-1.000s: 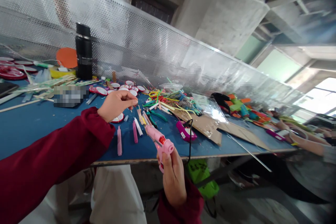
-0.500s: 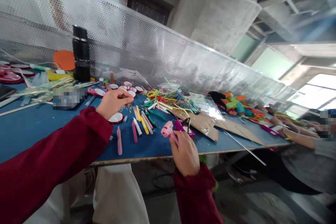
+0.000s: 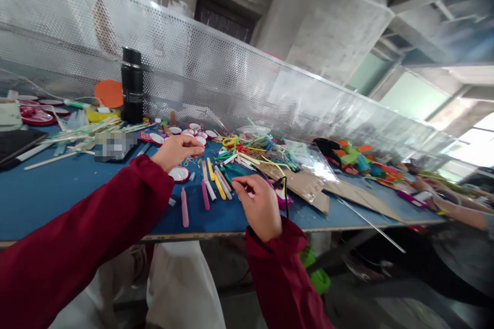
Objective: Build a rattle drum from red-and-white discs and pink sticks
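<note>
Sticks [image 3: 216, 182] lie on the desk [image 3: 57, 190]. Just beside them is the right hand [image 3: 259, 208], fingertips pinched together. It no longer lifts the pink gun, perhaps hidden beneath it. The left hand [image 3: 176, 150] stays curled shut above a disc [image 3: 179, 174].

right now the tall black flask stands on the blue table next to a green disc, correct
The disc is orange, not green; the head view shows it. The tall black flask does stand on the blue table next to it.

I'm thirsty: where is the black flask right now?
In the head view the black flask stands upright at the back left of the blue table, before the perforated screen, just right of the orange disc.
</note>
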Available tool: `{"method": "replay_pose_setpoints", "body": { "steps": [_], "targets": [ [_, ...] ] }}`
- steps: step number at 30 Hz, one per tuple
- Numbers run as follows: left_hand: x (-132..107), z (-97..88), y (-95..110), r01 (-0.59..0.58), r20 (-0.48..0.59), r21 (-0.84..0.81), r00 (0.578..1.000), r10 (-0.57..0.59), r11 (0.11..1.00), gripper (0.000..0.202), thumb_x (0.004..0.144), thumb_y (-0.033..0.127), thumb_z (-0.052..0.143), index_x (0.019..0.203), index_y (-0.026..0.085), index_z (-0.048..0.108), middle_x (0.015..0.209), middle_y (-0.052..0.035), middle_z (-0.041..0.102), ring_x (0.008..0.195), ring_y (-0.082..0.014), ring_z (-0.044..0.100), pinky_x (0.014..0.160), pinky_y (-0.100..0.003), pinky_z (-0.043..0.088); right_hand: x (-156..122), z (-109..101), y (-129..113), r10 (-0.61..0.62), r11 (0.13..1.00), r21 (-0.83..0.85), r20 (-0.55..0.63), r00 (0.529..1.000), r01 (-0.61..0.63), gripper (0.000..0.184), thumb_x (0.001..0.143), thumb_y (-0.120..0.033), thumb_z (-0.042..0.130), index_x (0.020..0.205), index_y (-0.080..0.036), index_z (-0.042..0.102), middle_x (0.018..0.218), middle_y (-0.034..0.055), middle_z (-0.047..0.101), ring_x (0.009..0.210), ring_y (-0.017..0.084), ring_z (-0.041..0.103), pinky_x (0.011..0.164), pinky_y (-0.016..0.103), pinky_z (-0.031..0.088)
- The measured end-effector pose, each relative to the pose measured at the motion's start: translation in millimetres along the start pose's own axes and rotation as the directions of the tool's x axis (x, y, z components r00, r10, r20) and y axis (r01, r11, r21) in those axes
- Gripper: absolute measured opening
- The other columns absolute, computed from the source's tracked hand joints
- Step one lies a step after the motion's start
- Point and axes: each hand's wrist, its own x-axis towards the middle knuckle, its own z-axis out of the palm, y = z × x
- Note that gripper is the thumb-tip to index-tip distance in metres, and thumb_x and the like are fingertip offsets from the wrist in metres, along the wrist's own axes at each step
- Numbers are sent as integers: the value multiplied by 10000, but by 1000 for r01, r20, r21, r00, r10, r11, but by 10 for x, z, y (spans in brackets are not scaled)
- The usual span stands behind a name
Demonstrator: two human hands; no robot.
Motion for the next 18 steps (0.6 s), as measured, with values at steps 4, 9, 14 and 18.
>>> {"method": "replay_pose_setpoints", "body": {
  "steps": [4, 9, 14, 18],
  "targets": [
    [31, -84, 3, 16, 85, 15, 996, -17, 1000, 216, 640, 328, 784, 737, 160, 692, 608, 11, 631, 577, -103, 552, 535, -221, 428, 431, 327, -230, 23, 975, 219, 81, 996, -40, 183, 867, -348, 632, 858, -205, 745, 843, 28, 738, 739, 159, 638, 728, 273, 472],
    [64, -205, 8, -26, 77, 101, 997, 18, 995, 257, 636, 392, 784, 714, 166, 691, 598, 11, 628, 515, -85, 493, 457, -204, 358, 893, 711, -239, 51, 935, 325, 274, 960, -143, 203, 814, -363, 679, 774, -176, 746, 728, 7, 725, 690, 140, 631, 651, 240, 445],
    [109, -311, -12, -25, 83, 184, 997, 9, 983, 298, 672, 437, 741, 808, 174, 722, 669, -13, 675, 566, -110, 539, 490, -215, 378, 1064, 884, -174, 71, 890, 402, 341, 937, -214, 216, 742, -374, 726, 696, -163, 734, 612, -27, 649, 598, 108, 543, 621, 241, 397],
    [188, -511, -123, 14, 24, 305, 999, -22, 952, 365, 730, 461, 668, 973, 193, 719, 839, -40, 727, 722, -156, 624, 607, -242, 444, 1210, 1058, -82, 133, 805, 527, 285, 949, -271, 240, 704, -406, 711, 681, -167, 709, 567, -52, 583, 552, 87, 478, 577, 226, 376]
  ]
}}
